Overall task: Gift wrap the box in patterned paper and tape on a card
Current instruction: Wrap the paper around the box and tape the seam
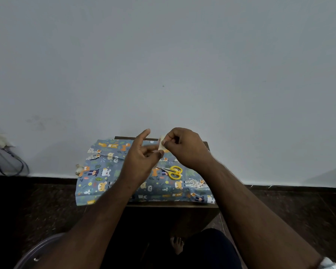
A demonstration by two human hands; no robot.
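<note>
Head view looks down on a small dark worktop [182, 205] against a pale wall, with a sheet of patterned paper [105, 171] — blue, printed with cartoon animals — spread over it and overhanging its left edge. Yellow-handled scissors [173, 172] lie on the paper near its middle, blades closed, likely parked within easy reach for cutting. Both hands are raised above the far part of the sheet. The right hand [184, 147] has its fingers curled, thumb and forefinger pinching a small pale piece [161, 143] that looks like tape, though blur makes that uncertain. The left hand [142, 156] is loosely spread, its forefinger pointing up and the other fingers [159, 153] reaching toward the lower end of the same piece; whether they touch it cannot be told. Held up between the hands, the strip probably stays clear of the paper so it cannot stick early. No box or card shows itself plainly; the paper seems raised toward the right, so the box may lie under it. A bare foot [177, 244] shows below the worktop.
</note>
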